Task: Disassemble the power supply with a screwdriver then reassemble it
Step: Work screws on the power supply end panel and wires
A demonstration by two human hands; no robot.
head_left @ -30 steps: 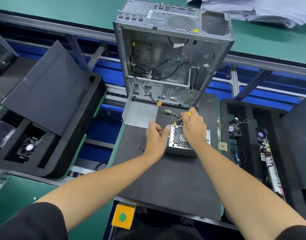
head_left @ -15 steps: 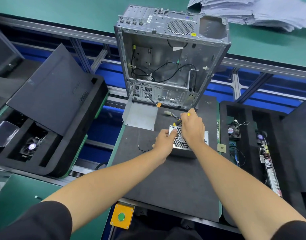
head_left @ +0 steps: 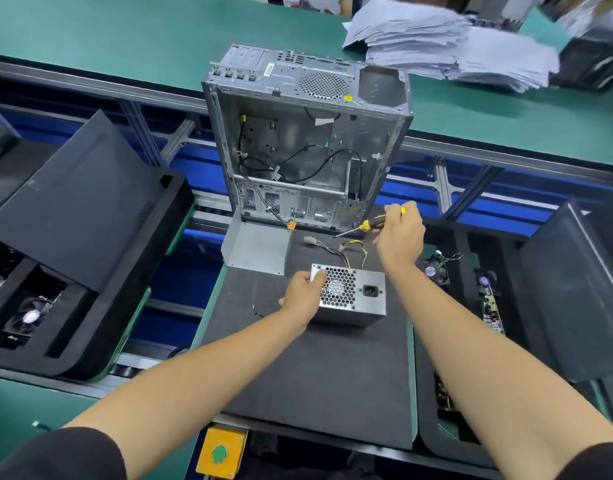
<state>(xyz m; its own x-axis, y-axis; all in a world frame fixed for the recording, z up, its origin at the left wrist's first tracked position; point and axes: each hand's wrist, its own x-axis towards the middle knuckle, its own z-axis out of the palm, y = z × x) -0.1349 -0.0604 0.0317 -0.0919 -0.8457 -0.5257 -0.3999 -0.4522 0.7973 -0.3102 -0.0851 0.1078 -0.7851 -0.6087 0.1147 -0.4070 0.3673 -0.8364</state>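
Lifting away from the power supply (head_left: 351,296), the right hand (head_left: 398,233) now holds the screwdriver (head_left: 374,221) raised near its cables; left fingers (head_left: 317,279) grip the unit's corner on the counter (head_left: 332,375), suggesting a screw is finished.

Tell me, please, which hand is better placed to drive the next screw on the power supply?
The right hand: it already grips the screwdriver, lifted just behind the power supply. The left hand holds the unit's left edge, steadying it on the mat.
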